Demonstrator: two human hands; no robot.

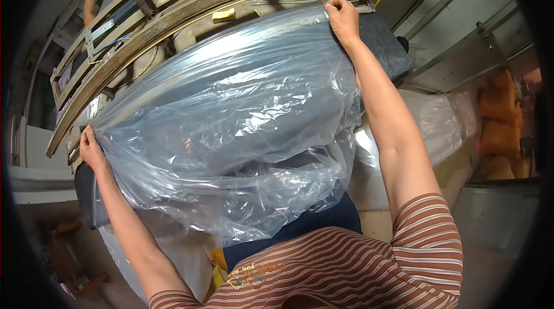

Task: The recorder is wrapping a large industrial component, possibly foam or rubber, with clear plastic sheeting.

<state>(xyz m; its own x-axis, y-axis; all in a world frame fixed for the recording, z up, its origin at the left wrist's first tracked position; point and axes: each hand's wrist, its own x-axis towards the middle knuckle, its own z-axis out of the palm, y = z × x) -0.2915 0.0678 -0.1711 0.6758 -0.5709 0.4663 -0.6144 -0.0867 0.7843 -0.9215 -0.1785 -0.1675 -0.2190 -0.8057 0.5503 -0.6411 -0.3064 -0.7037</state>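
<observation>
**Pale tiles, dim corners**

A wall (447, 2) of pale tiles runs along the upper right, with a long grey panel (443, 65) below it that carries a dark latch (489, 39). Orange-brown bundles (501, 115) are stacked at the far right. Beige floor (376, 225) shows lower down. Left, a pale ledge (43, 184) stands above dim, blurred brown shapes (72, 245). The light is uneven, brighter near the tiles.

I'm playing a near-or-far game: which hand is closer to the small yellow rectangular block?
Right. The right hand holds the clear shiny plastic sheet to the right of the yellow block; the left hand holds it farther away, to the block's left and nearer the person.
</observation>
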